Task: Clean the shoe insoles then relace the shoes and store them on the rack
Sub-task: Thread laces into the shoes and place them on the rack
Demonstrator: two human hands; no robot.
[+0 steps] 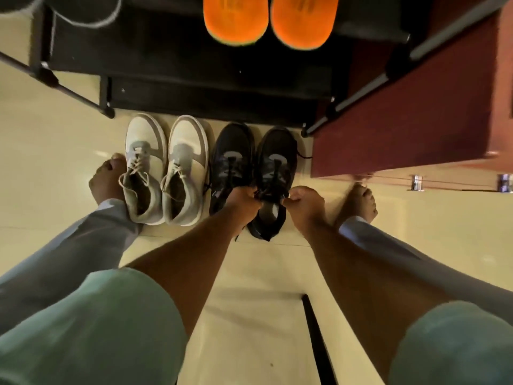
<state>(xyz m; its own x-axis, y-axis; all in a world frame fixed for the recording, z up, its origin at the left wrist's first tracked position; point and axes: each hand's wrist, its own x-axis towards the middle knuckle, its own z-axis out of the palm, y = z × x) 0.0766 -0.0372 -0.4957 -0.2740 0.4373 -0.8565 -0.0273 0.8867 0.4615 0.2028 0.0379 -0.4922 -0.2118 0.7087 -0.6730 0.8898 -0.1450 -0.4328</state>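
Both hands are curled tight at the collar of the right black sneaker [273, 179]: the left hand [244, 202] pinches what looks like a dark lace on its left side, and the right hand [304, 204] pinches the other side, thumb against fingers. The sneaker stands on the pale floor [55, 140], touching its mate, the left black sneaker [231, 162]. Left of them sits a pair of grey-and-white sneakers [166, 168], laced. Just beyond is the black shoe rack [194, 90], with orange shoes [269, 20] on it. A bare foot [107, 179] rests beside the grey pair.
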